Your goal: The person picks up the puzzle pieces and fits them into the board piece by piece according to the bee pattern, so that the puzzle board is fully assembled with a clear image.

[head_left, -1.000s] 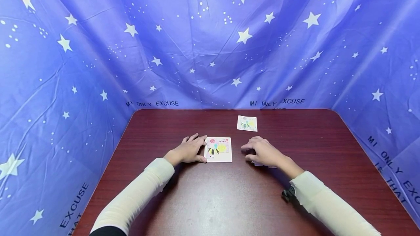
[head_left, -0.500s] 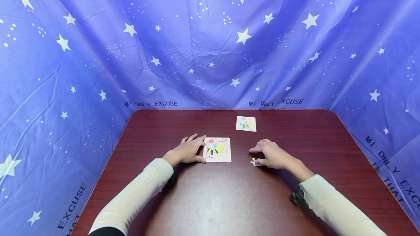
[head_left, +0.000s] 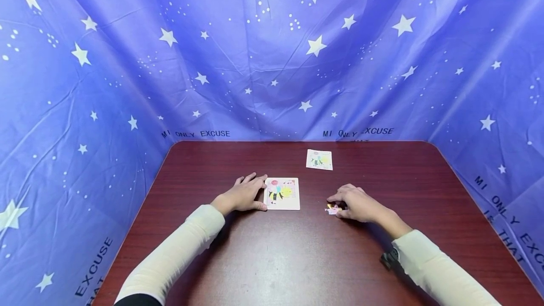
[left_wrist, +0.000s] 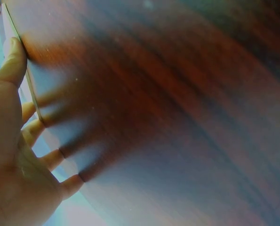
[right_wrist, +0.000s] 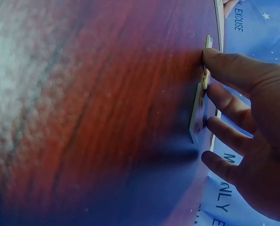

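Note:
A white square jigsaw board [head_left: 282,194] with a bee picture lies flat on the table, its lower right part plain white. My left hand [head_left: 243,194] rests against its left edge, thumb and spread fingers touching it. To the right of the board, my right hand [head_left: 359,203] pinches a small colourful jigsaw piece [head_left: 333,208] between thumb and index finger, low over the table. In the right wrist view, another thin flat piece [right_wrist: 195,115] shows beneath the fingers [right_wrist: 222,129]; the palm side hides part of it.
A smaller card [head_left: 319,160] with a matching bee picture lies farther back on the dark red wooden table [head_left: 263,259]. A blue star-printed cloth [head_left: 255,60] hangs behind the table and along both sides.
My right hand has drawn back to the right, and the jigsaw piece at its fingertips has come into sight. The left hand and the board have stayed put.

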`<state>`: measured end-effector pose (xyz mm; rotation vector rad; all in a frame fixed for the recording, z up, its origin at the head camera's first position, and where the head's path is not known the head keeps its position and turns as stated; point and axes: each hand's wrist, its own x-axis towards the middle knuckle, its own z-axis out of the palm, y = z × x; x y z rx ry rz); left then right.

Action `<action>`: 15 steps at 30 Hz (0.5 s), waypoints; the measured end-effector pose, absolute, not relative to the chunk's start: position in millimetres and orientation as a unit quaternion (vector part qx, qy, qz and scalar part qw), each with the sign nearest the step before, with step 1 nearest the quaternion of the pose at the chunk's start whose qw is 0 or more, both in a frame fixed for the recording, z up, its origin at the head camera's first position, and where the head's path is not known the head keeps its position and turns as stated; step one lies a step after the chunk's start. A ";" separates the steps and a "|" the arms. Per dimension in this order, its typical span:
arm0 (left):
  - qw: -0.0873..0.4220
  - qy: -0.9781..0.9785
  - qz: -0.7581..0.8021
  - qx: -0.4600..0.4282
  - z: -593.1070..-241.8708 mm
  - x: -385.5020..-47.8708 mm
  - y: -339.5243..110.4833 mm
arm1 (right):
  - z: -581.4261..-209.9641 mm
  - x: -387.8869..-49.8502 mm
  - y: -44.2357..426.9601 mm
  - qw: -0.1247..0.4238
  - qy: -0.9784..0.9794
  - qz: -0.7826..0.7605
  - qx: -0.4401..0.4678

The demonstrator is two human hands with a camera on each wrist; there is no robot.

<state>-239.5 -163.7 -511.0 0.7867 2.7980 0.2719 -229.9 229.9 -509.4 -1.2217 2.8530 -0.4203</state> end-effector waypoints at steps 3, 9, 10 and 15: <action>0.115 0.952 0.093 0.266 -511.4 -239.1 -163.5 | -511.0 -230.8 230.4 0.000 0.908 -0.136 -0.397; 0.118 0.952 0.091 0.266 -512.0 -239.1 -163.4 | -512.0 -232.7 231.1 -0.006 0.906 -0.136 -0.401; 0.117 0.952 0.092 0.266 -511.9 -239.2 -163.3 | -511.9 -233.0 231.1 -0.006 0.906 -0.137 -0.400; 0.115 0.952 0.093 0.266 -511.6 -239.6 -163.6 | -512.0 -234.3 230.2 -0.006 0.906 -0.139 -0.400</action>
